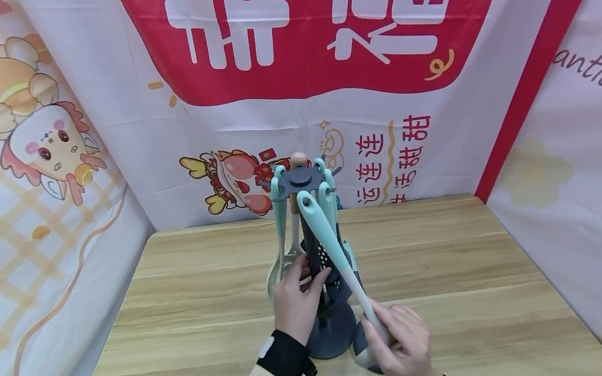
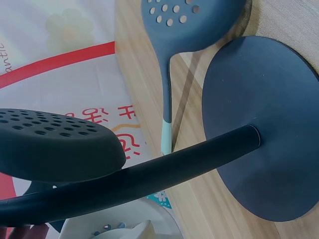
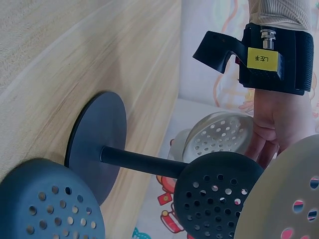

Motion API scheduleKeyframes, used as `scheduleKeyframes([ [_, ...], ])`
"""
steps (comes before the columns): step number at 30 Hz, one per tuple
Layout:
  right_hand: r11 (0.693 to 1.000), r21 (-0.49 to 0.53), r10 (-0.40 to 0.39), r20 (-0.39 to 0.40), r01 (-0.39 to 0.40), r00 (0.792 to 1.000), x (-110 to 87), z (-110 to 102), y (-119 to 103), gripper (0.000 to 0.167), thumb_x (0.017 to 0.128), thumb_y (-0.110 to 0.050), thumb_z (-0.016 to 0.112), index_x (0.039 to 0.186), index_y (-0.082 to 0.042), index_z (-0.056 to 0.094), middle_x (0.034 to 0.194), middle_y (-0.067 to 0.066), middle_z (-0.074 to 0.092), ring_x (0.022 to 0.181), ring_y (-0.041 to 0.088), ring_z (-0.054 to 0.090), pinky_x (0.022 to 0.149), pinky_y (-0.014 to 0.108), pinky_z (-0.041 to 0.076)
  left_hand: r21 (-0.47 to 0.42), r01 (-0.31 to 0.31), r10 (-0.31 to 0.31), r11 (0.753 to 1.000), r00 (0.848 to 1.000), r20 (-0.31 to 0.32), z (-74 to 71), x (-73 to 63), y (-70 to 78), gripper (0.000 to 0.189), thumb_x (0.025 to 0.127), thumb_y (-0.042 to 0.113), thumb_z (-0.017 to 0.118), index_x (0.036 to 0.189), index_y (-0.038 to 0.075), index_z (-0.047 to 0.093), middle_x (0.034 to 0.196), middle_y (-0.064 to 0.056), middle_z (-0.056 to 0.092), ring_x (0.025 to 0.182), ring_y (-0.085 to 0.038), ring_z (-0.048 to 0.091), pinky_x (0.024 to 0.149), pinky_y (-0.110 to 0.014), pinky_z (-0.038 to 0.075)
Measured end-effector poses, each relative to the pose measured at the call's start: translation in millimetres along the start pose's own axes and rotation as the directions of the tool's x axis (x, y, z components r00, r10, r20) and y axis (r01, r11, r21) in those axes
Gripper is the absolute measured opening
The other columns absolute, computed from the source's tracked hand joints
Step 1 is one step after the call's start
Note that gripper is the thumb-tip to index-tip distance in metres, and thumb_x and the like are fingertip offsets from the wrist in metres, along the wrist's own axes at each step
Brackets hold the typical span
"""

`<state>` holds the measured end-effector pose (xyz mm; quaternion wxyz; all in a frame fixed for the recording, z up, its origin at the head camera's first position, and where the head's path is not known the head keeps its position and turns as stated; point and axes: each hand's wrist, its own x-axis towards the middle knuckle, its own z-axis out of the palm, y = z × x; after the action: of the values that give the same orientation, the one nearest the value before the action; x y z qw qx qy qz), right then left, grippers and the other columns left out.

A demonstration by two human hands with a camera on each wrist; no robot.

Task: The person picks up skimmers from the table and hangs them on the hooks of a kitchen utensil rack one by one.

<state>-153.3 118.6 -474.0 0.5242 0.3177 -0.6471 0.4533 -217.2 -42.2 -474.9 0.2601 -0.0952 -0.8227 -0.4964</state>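
A dark utensil stand [image 1: 330, 338] with a round base and a hook ring stands upright mid-table. My left hand [image 1: 294, 301] grips its pole [image 2: 199, 164], with thumb and fingertips on opposite sides. My right hand [image 1: 404, 344] holds a cream skimmer [image 3: 286, 199] low on its mint-tipped handle [image 1: 331, 241]. The handle's tip is up by the ring; whether it is hooked there I cannot tell. A dark skimmer [image 3: 217, 194] hangs beside the pole, and a pale perforated skimmer [image 3: 219, 132] is near my left fingers. To the right of the base lies a blue skimmer [image 2: 194, 20].
Several mint handles [image 1: 278, 201] hang round the stand's ring [image 1: 300, 178]. A wood-grain table [image 1: 455, 295] lies beneath. Printed cloth [image 1: 313, 109] walls it in at the back, left and right. A black wrist strap [image 1: 287, 357] is on my left wrist.
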Motion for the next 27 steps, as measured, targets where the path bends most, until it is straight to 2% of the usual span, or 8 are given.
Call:
scheduleKeyframes([
  [3, 1.000, -0.003, -0.008, 0.000, 0.008, 1.000, 0.4, 0.1, -0.3, 0.022, 0.091, -0.008, 0.068, 0.093, 0.013, 0.072, 0.061, 0.012, 0.064, 0.050, 0.005, 0.044, 0.048, 0.018, 0.033, -0.002, 0.021, -0.021, 1.000, 1.000, 0.015, -1.1, -0.1, 1.5, 0.037, 0.091, 0.026, 0.073, 0.123, 0.009, 0.064, 0.108, -0.010, 0.074, 0.090, -0.022, 0.074, 0.072, -0.027, 0.063],
  [9, 1.000, -0.011, -0.012, 0.001, 0.012, 1.000, 0.8, 0.0, -0.6, 0.023, 0.091, -0.009, 0.068, 0.093, 0.013, 0.072, 0.063, 0.013, 0.065, 0.051, 0.007, 0.046, 0.048, 0.020, 0.035, -0.005, -0.041, 0.041, 0.999, 0.999, -0.025, -1.5, 0.2, 0.6, 0.033, 0.091, 0.022, 0.073, 0.119, 0.007, 0.067, 0.099, -0.009, 0.075, 0.087, -0.023, 0.074, 0.069, -0.026, 0.063],
  [13, 1.000, -0.009, -0.012, 0.001, 0.012, 1.000, 0.1, 0.0, -0.4, 0.022, 0.091, -0.008, 0.068, 0.093, 0.014, 0.072, 0.063, 0.013, 0.065, 0.051, 0.007, 0.046, 0.049, 0.021, 0.036, -0.011, -0.056, 0.056, 0.998, 0.998, -0.031, -1.5, 0.6, -0.9, 0.031, 0.090, 0.021, 0.073, 0.118, 0.007, 0.068, 0.096, -0.008, 0.075, 0.085, -0.022, 0.074, 0.067, -0.025, 0.062],
  [22, 1.000, 0.009, -0.016, -0.005, 0.016, 1.000, -0.7, 1.0, -0.2, 0.021, 0.090, -0.007, 0.069, 0.093, 0.014, 0.072, 0.064, 0.015, 0.066, 0.052, 0.010, 0.050, 0.049, 0.022, 0.039, -0.013, -0.024, 0.024, 1.000, 1.000, -0.010, -2.7, 1.6, -0.3, 0.030, 0.090, 0.023, 0.073, 0.118, 0.010, 0.069, 0.097, -0.007, 0.075, 0.086, -0.019, 0.074, 0.067, -0.020, 0.061],
  [27, 1.000, 0.016, -0.024, -0.007, 0.024, 1.000, -0.8, 2.1, 0.6, 0.021, 0.090, -0.006, 0.069, 0.093, 0.014, 0.072, 0.064, 0.015, 0.066, 0.052, 0.010, 0.050, 0.048, 0.022, 0.039, -0.010, -0.025, 0.025, 1.000, 1.000, -0.008, -2.0, 2.3, -1.8, 0.030, 0.090, 0.022, 0.073, 0.118, 0.011, 0.069, 0.098, -0.007, 0.075, 0.086, -0.019, 0.074, 0.067, -0.020, 0.061],
])
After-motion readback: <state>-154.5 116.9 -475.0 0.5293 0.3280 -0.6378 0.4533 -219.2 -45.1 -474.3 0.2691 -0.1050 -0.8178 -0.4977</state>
